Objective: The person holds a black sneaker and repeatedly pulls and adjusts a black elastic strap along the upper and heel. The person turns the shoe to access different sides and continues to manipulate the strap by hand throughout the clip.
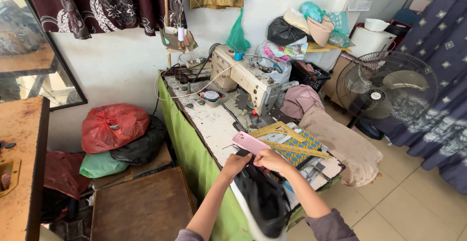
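Nearest the camera, a black cloth (264,199) hangs off the near edge of the counter (214,124), drooping past the green skirt below. It folds and sags under its own weight, so I judge it soft, light and floppy, with no stiffness to push against; it looks a little glossy and may slide. Both hands meet at its upper edge. The left hand (235,163) has its fingers closed on the cloth's top hem, and the right hand (270,160) pinches the same hem just beside it, fingers together on the fabric. That hem, taken with both hands a little apart, seems the sound place to hold it.

Just beyond the hands lie a pink phone (249,142), a yellow set square (277,129) and a yellow ruler (296,149) on patterned fabric. Farther along the counter stands a cream sewing machine (245,77), with stuffed bags behind it and a standing fan (386,86) off to the right.
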